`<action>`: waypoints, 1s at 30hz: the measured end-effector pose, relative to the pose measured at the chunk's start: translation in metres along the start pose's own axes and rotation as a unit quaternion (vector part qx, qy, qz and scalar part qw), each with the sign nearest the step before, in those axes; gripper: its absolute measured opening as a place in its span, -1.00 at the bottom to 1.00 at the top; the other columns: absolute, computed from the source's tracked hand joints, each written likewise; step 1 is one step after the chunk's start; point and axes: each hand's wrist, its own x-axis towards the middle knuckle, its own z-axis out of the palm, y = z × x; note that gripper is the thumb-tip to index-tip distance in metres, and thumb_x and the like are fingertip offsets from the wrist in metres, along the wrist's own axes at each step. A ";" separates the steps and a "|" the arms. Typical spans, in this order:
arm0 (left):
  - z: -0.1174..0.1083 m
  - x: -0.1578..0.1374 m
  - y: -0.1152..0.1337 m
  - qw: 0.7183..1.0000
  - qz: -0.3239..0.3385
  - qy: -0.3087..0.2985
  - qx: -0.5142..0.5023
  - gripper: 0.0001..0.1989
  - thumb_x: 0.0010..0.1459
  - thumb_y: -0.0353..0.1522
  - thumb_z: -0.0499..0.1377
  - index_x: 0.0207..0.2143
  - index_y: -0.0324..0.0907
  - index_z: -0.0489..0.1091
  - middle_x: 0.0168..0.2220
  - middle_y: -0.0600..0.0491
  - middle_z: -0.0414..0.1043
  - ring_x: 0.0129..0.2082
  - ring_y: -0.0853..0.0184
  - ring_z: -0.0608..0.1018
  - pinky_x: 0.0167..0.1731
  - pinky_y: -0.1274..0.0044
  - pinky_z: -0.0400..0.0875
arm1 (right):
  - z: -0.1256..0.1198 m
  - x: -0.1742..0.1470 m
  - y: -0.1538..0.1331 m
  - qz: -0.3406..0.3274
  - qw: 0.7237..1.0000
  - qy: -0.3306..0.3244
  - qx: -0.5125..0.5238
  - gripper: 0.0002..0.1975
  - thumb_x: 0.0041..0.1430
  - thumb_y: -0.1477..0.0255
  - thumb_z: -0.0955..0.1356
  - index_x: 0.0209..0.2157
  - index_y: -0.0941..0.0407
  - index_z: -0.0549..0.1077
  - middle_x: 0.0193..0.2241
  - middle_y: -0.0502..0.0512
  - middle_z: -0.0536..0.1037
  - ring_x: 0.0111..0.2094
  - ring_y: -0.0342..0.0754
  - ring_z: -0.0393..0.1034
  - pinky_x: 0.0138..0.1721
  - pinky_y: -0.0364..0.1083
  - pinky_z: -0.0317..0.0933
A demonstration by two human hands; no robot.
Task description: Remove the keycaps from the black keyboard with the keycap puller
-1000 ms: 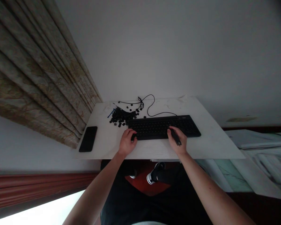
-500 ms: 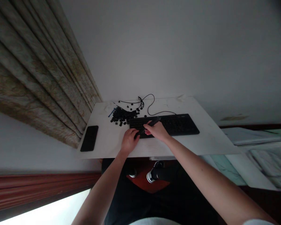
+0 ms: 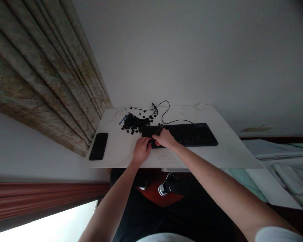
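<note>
A black keyboard (image 3: 199,134) lies on the white table, many of its key places bare at the middle. My left hand (image 3: 141,150) grips its front left corner, fingers bent over the top and thumb by the front edge. Closed around a slim dark tool (image 3: 160,127), my right hand (image 3: 166,138) works close to my left fingertips. The tool stands tilted, and its lower tip is hidden by my fingers. Beyond the keyboard's left end lies a heap of loose black keycaps (image 3: 133,122), some scattered around it.
A black phone (image 3: 98,146) rests at the left of the table (image 3: 123,158). The keyboard's cable (image 3: 169,109) loops behind it, and a blue stick (image 3: 123,119) lies by the keycaps. Curtains hang at left; papers (image 3: 280,151) are stacked at right.
My right hand has shifted left toward my left fingers, and the tool has turned more upright. My left hand stays at the keyboard's corner. The whole view has moved slightly.
</note>
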 end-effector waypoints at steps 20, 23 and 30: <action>-0.002 0.009 0.001 0.999 -0.014 -0.027 -0.015 -0.89 0.19 -0.42 0.26 -0.21 -0.10 0.51 -0.19 0.02 0.51 -0.11 0.21 0.50 -0.01 0.31 0.37 | -0.010 0.017 0.000 -0.088 0.986 -0.130 -0.049 -0.87 0.09 0.56 0.39 -0.53 0.20 0.51 -0.61 0.09 0.58 -0.59 -0.12 0.49 -0.59 -0.24 0.31; -0.002 0.008 0.000 0.999 -0.009 -0.026 -0.017 -0.90 0.21 -0.40 0.25 -0.20 -0.11 0.50 -0.19 0.01 0.52 -0.10 0.20 0.49 -0.01 0.30 0.37 | -0.009 0.015 0.002 -0.104 0.986 -0.116 -0.053 -0.89 0.07 0.56 0.38 -0.52 0.19 0.51 -0.61 0.08 0.58 -0.59 -0.13 0.48 -0.59 -0.25 0.30; -0.002 0.008 -0.002 0.999 0.006 -0.032 -0.009 -0.90 0.23 -0.37 0.24 -0.18 -0.12 0.48 -0.20 0.00 0.50 -0.07 0.18 0.49 0.00 0.28 0.38 | -0.009 0.011 -0.004 -0.120 0.983 -0.118 -0.080 -0.83 0.05 0.57 0.36 -0.59 0.17 0.47 -0.64 0.05 0.55 -0.61 -0.14 0.45 -0.60 -0.24 0.24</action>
